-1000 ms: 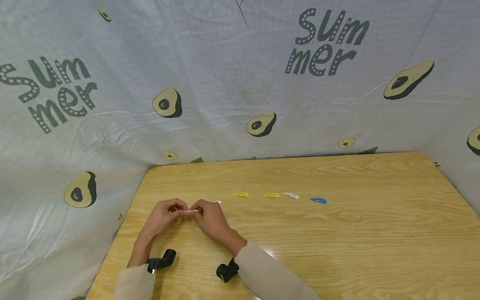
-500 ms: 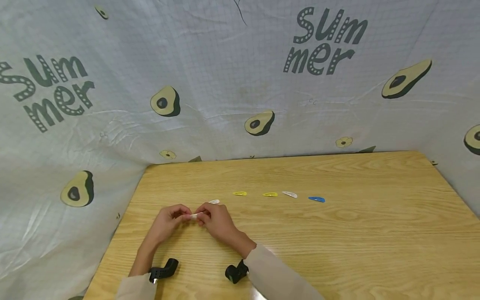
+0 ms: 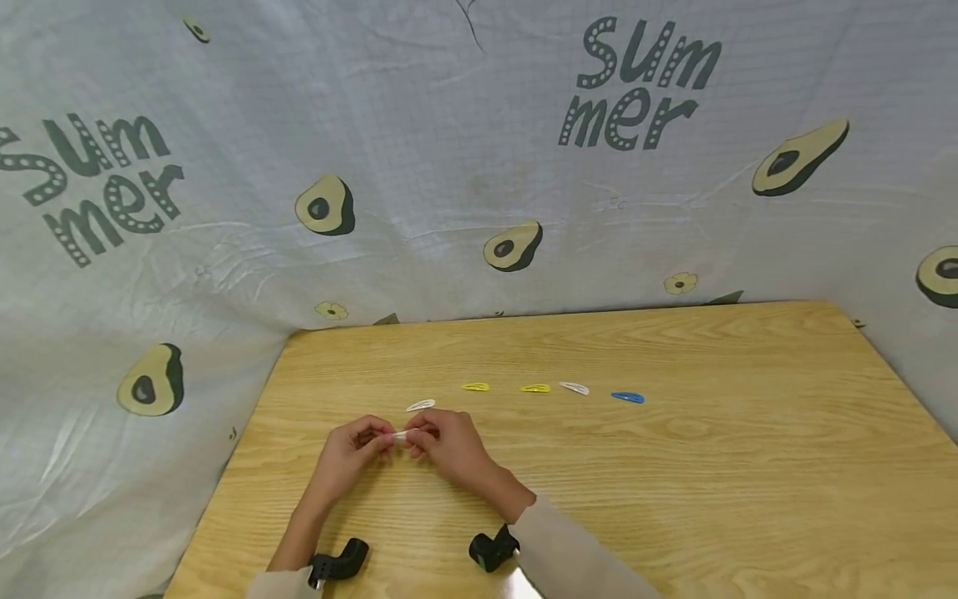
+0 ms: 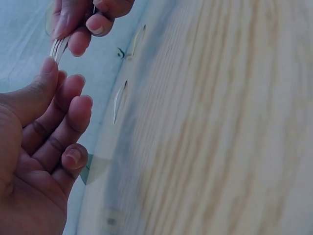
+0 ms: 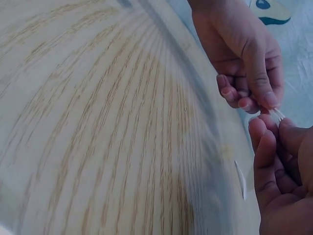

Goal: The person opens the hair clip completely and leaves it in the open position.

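A white snap hair clip [image 3: 401, 435] is pinched at both ends, between thumb and fingers of my left hand [image 3: 346, 459] and of my right hand [image 3: 458, 453]. Both hands are raised over the left part of the table. The left wrist view shows the slim white prongs of the held hair clip [image 4: 59, 49] between the two thumbs; its ends are covered by fingertips. Just beyond the hands, a second white hair clip [image 3: 421, 405] lies on the wood.
To the right, in a loose row on the wooden table [image 3: 711, 466], lie a yellow clip [image 3: 475, 387], another yellow clip [image 3: 535, 388], a white clip [image 3: 575, 388] and a blue clip [image 3: 628, 398]. A printed cloth [image 3: 419, 166] hangs behind the table and along its left side.
Both hands have shifted right and a little nearer the body, still pinching the white hair clip. The white clip on the table, partly covered before, now shows whole.
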